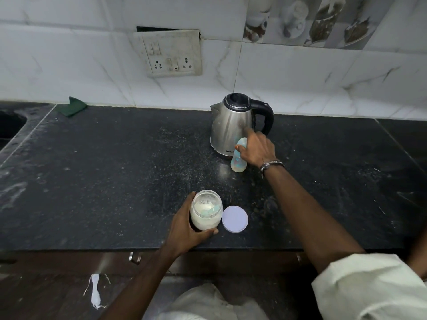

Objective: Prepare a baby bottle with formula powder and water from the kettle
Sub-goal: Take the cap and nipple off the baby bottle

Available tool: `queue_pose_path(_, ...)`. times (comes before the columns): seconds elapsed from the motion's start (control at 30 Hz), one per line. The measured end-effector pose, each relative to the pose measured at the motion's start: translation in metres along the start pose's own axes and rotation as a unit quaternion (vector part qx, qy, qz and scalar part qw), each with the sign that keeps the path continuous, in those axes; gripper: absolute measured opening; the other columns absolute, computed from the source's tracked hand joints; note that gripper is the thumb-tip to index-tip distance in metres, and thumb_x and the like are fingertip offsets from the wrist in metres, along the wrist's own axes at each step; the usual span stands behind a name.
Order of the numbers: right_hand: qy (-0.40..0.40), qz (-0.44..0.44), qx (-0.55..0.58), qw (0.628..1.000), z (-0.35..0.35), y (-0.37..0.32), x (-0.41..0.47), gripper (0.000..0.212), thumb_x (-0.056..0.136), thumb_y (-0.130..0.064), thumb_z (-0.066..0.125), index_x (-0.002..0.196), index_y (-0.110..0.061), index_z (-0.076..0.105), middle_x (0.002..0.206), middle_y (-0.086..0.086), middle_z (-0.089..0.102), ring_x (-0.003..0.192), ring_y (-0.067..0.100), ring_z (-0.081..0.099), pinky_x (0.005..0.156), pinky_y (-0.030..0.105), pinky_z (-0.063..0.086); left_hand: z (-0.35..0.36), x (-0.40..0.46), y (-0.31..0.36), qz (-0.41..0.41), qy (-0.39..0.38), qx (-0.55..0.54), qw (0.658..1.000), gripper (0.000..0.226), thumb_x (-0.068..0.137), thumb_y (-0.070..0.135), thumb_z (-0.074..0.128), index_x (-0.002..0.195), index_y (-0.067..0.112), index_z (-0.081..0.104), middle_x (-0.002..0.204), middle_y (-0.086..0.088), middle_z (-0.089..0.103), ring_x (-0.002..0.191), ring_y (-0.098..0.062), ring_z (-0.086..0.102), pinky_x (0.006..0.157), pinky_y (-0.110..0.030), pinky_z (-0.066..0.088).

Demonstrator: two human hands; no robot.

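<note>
A clear jar of white formula powder [205, 214] stands open near the front edge of the black counter [115, 169], with a pale scoop inside it. My left hand [187, 229] is wrapped around the jar. Its round white lid [235, 219] lies flat just right of the jar. A steel kettle [231, 125] with a black handle stands farther back. The pale blue baby bottle [238, 161] stands in front of the kettle, and my right hand [257, 148] grips its upper part.
A sink [9, 125] is cut into the counter at the far left. A folded green cloth [71, 107] lies against the tiled wall. A switch and socket plate [171, 54] is mounted on the wall above. Drawer handles [135, 257] sit below the counter edge.
</note>
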State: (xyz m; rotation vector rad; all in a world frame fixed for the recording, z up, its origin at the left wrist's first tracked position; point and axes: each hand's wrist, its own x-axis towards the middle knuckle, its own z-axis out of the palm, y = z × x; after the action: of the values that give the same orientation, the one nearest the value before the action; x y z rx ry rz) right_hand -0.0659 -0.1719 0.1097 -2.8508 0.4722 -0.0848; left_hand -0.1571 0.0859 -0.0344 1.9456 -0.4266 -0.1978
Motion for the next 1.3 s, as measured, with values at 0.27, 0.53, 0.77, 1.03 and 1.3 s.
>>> queue_pose_path(0.27, -0.013, 0.008, -0.028, 0.999, 0.000, -0.004, 0.003, 0.048, 0.090, -0.043, 0.066, 0.120, -0.006, 0.056, 0.122, 0.022, 0.058, 0.107, 0.040, 0.060, 0.085, 0.043, 0.050, -0.002, -0.006, 0.010, -0.028, 0.015, -0.015, 0.999, 0.134, 0.049, 0.060, 0.091, 0.156, 0.030, 0.016, 0.147, 0.018, 0.047, 0.133, 0.008, 0.044, 0.103, -0.001, 0.030)
queue_pose_path(0.53, -0.032, 0.004, -0.043, 0.999, -0.012, 0.008, -0.031, 0.052, 0.085, -0.042, 0.073, 0.118, -0.004, 0.058, 0.123, 0.023, 0.058, 0.110, 0.042, 0.058, 0.086, 0.041, 0.048, 0.002, -0.011, 0.027, 0.005, 0.089, -0.012, 0.996, 0.121, 0.054, 0.065, 0.085, 0.150, 0.045, 0.015, 0.159, 0.005, 0.036, 0.144, -0.004, 0.037, 0.117, -0.033, 0.036)
queue_pose_path(0.77, -0.056, 0.030, -0.046, 0.997, -0.018, 0.031, -0.075, 0.050, 0.082, -0.045, 0.075, 0.114, -0.008, 0.061, 0.120, 0.020, 0.061, 0.107, 0.040, 0.059, 0.083, 0.039, 0.048, 0.014, -0.001, 0.062, 0.136, 0.173, 0.038, 0.975, 0.121, 0.066, 0.061, 0.082, 0.155, 0.004, 0.023, 0.164, -0.008, 0.026, 0.154, -0.026, 0.018, 0.124, -0.042, 0.022)
queue_pose_path(1.03, -0.055, 0.028, -0.047, 0.997, -0.017, 0.047, -0.107, 0.051, 0.075, -0.050, 0.078, 0.109, -0.014, 0.066, 0.110, 0.015, 0.066, 0.099, 0.037, 0.062, 0.073, 0.035, 0.047, 0.058, 0.005, 0.113, 0.180, 0.072, -0.019, 0.981, 0.116, 0.071, 0.048, 0.085, 0.157, 0.021, 0.010, 0.164, -0.010, 0.025, 0.152, -0.022, 0.023, 0.123, -0.034, 0.023)
queue_pose_path(1.3, -0.053, 0.016, -0.032, 0.998, -0.017, 0.049, -0.121, 0.050, 0.071, -0.051, 0.081, 0.102, -0.016, 0.067, 0.103, 0.009, 0.065, 0.095, 0.030, 0.064, 0.067, 0.030, 0.040, 0.109, 0.029, 0.111, -0.025, -0.068, -0.047, 0.996, 0.126, 0.063, 0.022, 0.095, 0.158, 0.008, 0.013, 0.160, -0.006, 0.034, 0.145, -0.013, 0.033, 0.116, -0.026, 0.031)
